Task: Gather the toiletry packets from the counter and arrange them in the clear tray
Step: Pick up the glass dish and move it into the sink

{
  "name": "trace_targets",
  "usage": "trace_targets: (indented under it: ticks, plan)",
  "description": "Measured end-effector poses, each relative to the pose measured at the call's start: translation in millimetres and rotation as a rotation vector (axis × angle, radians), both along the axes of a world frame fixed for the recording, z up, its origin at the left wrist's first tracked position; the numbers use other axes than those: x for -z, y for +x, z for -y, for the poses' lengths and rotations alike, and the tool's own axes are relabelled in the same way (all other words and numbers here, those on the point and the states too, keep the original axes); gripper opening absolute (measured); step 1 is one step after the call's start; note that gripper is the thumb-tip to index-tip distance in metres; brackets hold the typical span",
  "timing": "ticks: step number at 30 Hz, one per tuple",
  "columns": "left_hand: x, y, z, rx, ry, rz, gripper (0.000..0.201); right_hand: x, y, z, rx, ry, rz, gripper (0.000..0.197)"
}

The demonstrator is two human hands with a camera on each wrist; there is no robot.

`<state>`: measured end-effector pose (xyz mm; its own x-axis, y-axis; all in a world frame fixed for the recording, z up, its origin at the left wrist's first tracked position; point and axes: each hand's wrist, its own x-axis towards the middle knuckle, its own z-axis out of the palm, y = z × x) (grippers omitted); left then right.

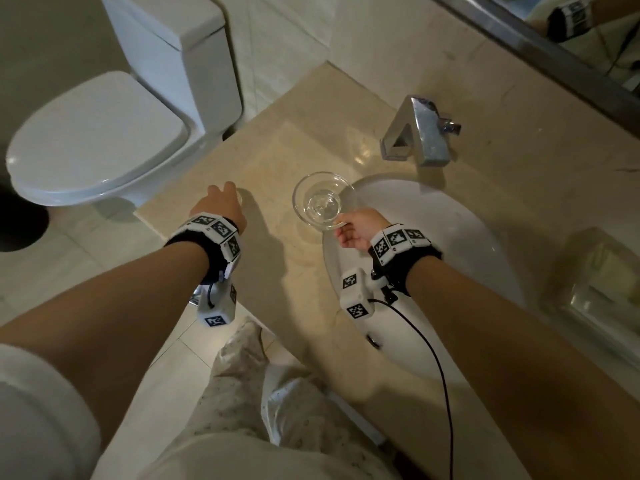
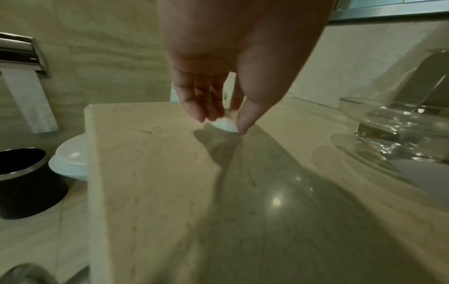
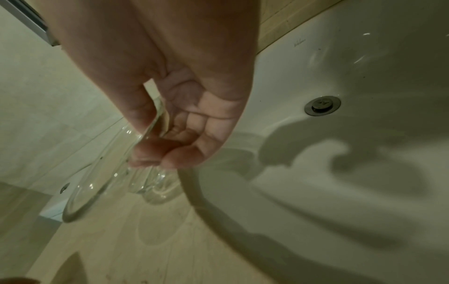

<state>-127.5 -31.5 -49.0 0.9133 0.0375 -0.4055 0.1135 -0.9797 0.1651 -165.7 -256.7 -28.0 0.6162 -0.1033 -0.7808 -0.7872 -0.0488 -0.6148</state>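
Note:
My left hand (image 1: pixel 221 204) reaches down to the beige counter (image 1: pixel 270 161) near its left edge. In the left wrist view its fingertips (image 2: pixel 244 123) pinch a small white packet (image 2: pixel 224 124) that touches the counter. The head view hides this packet under the hand. My right hand (image 1: pixel 353 226) grips the near rim of a round clear glass dish (image 1: pixel 323 199) and holds it just above the counter beside the sink. In the right wrist view the thumb and fingers (image 3: pixel 155 153) close on the dish's rim (image 3: pixel 102 173). The dish (image 2: pixel 393 123) holds nothing.
A white sink basin (image 1: pixel 450 244) lies right of the dish, with a chrome faucet (image 1: pixel 419 133) behind it. A toilet (image 1: pixel 104 133) stands left of the counter and a black bin (image 2: pixel 24 180) sits on the floor. A clear box (image 1: pixel 602 271) rests at the far right.

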Motion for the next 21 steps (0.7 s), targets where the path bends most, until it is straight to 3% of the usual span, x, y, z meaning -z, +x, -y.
trace_targets:
  ticks: [8,13,16,21]
  plan:
    - [2,9,2,0.046,-0.114,0.002,0.041,-2,-1,-2,-0.037,0.012,0.010,0.024]
    - [-27,9,34,0.113,-0.405,0.149,0.047,-4,-3,6,-0.023,-0.011,0.020,0.021]
    - [-47,8,66,0.234,-0.581,0.139,0.047,-8,-8,16,-0.005,-0.005,0.031,0.020]
    - [-59,-1,124,0.494,-0.457,0.045,0.049,-15,-25,46,0.048,-0.012,0.061,0.018]
